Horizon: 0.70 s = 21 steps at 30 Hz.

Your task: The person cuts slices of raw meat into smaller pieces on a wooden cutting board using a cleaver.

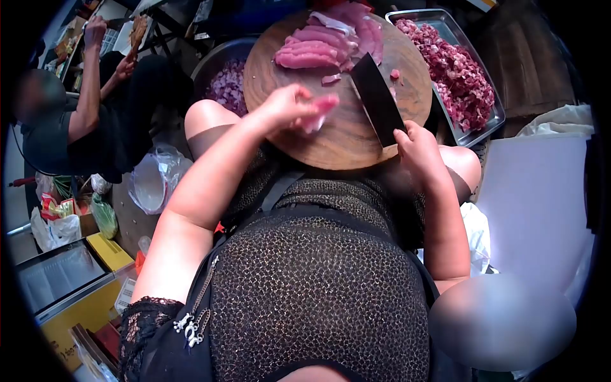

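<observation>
Left hand [280,109], fingers pinching a small, soft piece of pink raw meat with a pale underside [320,109], above the near left part of a round brown wooden chopping block [277,73]. Hand and meat are blurred; the piece juts rightward from the fingertips, its long axis seemingly slanting from far right to near left, though its exact line and any contact with the wood cannot be told. Right hand [421,149], fingers closed at the near end of a broad, dark, rectangular cleaver [377,99]; the handle is largely hidden by the grip. The cleaver's long axis runs away from these fingers and leftward, its far end beside the thick pink meat slices [312,54]. The pinched piece thus lies to the left of the blade, apart from it, with bare wood between. The slices lie overlapped beyond the left fingers, which are nearer to them than the right fingers are; a small pink scrap [331,79] sits between the left fingers and the slices. A rectangular metal tray [498,121] of coarsely chopped red meat [445,70] stands beyond and to the right of the right fingers.
</observation>
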Each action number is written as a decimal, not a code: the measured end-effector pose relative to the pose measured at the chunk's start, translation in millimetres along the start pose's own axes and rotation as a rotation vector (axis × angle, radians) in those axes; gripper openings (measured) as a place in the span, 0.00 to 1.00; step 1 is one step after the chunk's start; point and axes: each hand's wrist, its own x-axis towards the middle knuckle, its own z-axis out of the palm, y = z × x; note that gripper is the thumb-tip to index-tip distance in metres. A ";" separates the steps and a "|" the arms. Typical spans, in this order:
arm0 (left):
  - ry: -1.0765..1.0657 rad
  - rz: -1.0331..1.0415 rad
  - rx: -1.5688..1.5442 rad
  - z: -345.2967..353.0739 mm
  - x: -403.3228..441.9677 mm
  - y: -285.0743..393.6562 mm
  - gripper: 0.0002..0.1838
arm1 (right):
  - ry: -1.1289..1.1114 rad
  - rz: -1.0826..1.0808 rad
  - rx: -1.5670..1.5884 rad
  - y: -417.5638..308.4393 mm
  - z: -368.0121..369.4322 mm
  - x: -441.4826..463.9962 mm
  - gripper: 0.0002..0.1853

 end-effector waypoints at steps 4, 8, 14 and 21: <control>0.320 0.341 0.464 19.6 -21.9 -25.0 0.15 | 0.084 -0.138 -0.137 -18.0 3.7 -26.8 0.14; 0.441 0.971 0.573 41.9 -15.9 -21.1 0.13 | 0.116 -0.290 -0.332 -28.5 19.5 -41.7 0.12; 0.528 1.005 0.654 61.7 7.0 -37.1 0.20 | 0.086 -0.357 -0.600 -39.4 44.1 -37.7 0.10; 0.492 0.996 0.541 61.6 9.8 -38.6 0.18 | -0.052 -0.321 -0.682 -64.7 32.9 -34.4 0.04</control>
